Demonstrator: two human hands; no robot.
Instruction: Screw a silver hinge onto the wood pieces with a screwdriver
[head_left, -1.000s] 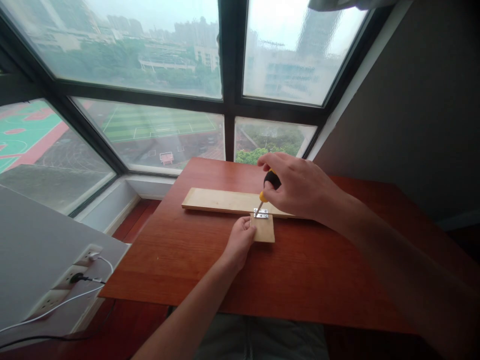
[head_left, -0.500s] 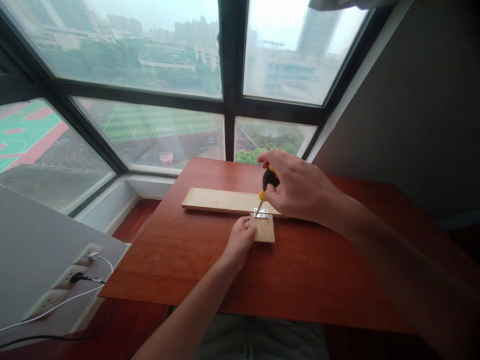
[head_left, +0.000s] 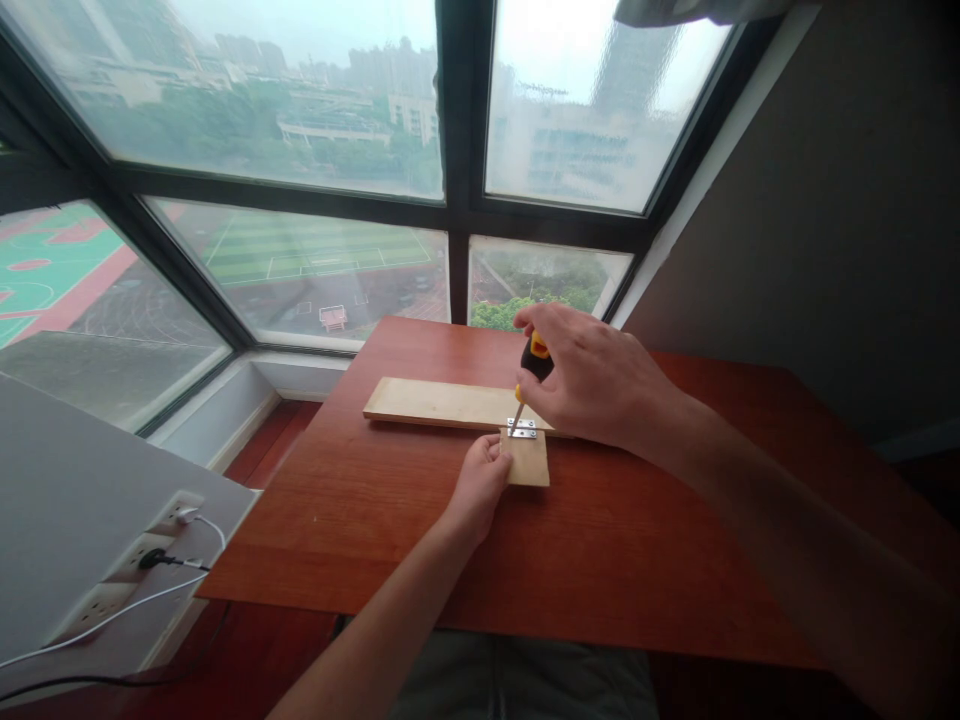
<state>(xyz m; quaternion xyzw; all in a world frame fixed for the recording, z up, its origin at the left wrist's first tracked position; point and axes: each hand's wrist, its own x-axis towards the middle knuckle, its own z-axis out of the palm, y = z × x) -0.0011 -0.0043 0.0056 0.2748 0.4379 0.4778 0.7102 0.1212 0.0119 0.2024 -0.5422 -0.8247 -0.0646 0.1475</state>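
Screwdriver [head_left: 531,366] black and yellow; hinge [head_left: 522,429] silver; boards [head_left: 442,404] pale; table [head_left: 615,540] reddish-brown.

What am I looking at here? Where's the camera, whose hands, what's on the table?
No machine here: a person works with bare hands, and the one camera sits on their head, looking forward and down, so both arms reach in from below. On the reddish wooden table lie a long wooden board and a small wooden piece, with a small metal hinge across their seam. The left hand steadies the small piece at its edge. The right hand grips a black-and-yellow screwdriver, its tip down on the hinge. Windows behind; a power strip at lower left.
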